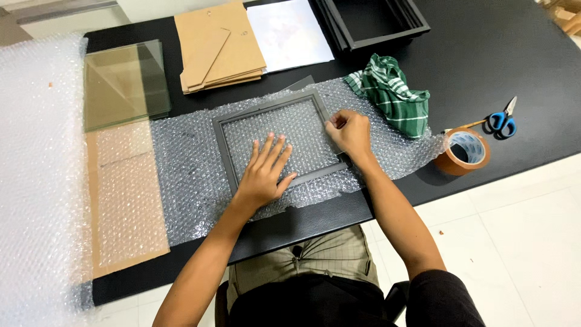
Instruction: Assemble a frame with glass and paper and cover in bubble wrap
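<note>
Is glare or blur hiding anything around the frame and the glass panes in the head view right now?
Head view: sharp and evenly lit, no motion blur on the left hand or right hand. The glass panes show soft reflections but stay readable. The bubble wrap glints mildly, and the dark frame edges stay clear. Slight wide-angle bowing at the table edges.

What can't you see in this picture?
Head view only:
- Right hand: its fingers curl at the frame edge, hiding what they pinch.
- Bubble wrap roll: cut off by the left edge.
- Printed sheet: picture too blurred to tell.
- Black tray: top cut off.
</note>
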